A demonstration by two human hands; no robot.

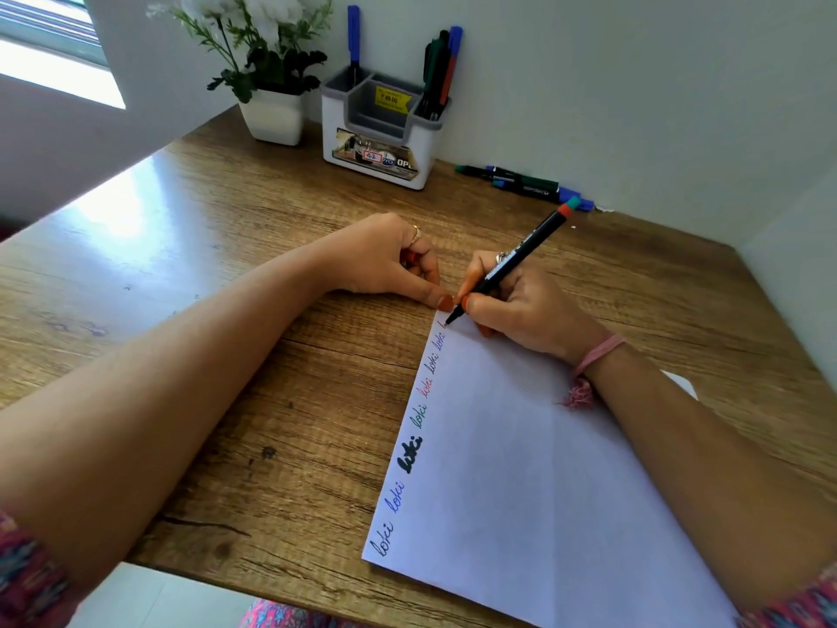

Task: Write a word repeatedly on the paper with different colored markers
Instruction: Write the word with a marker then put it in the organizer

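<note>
Wooden desk at centre frame: left hand, fingers curled, thumb pinning the paper corner steady; right hand grips the marker, tip down to write.

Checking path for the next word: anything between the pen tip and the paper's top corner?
Nothing visible. The pen tip already touches the paper at that corner; the left hand's fingertip sits just beside it, off the line.
</note>
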